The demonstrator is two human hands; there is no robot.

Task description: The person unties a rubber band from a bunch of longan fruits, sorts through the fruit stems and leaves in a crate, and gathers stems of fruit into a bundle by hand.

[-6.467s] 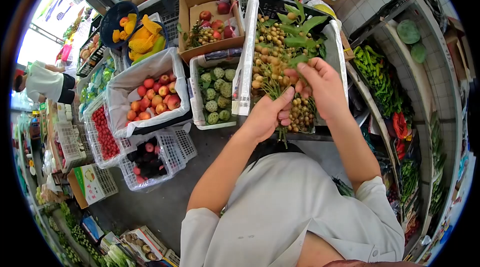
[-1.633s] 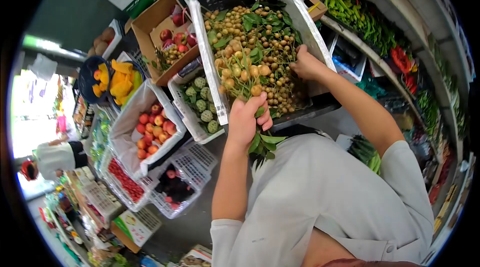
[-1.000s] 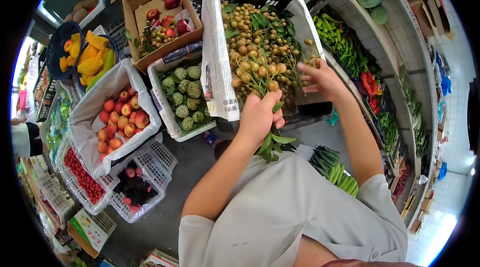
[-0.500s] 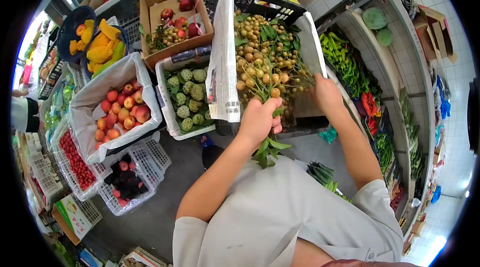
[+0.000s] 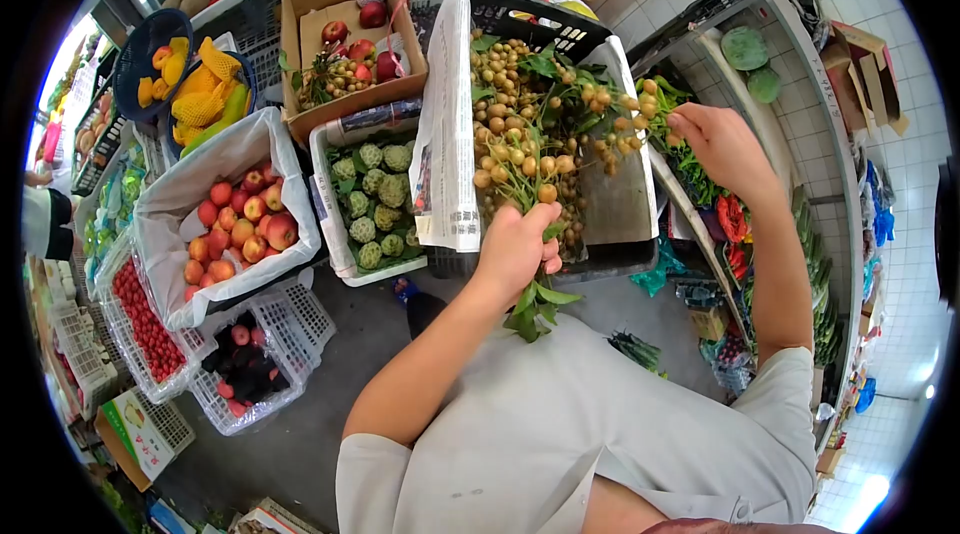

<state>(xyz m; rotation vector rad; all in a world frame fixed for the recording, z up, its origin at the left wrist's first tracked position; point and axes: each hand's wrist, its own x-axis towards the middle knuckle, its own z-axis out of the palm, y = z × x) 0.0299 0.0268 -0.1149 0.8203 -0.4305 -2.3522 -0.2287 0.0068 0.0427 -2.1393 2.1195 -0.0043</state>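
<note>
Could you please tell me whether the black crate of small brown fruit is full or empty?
The crate is partly full: fruit lies along its left side, while bare surface shows at its near right.

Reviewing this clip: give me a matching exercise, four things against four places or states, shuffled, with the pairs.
Things
1. left hand
2. right hand
3. green knobbly fruit
4. red-and-yellow round fruit

Places or states
A. in a crate with a white liner
B. at the outer end of a fruited sprig
C. between fruit 4 and the newspaper
D. gripping stems, green leaves hanging below

Pairs: 1-D, 2-B, 3-C, 4-A
</note>
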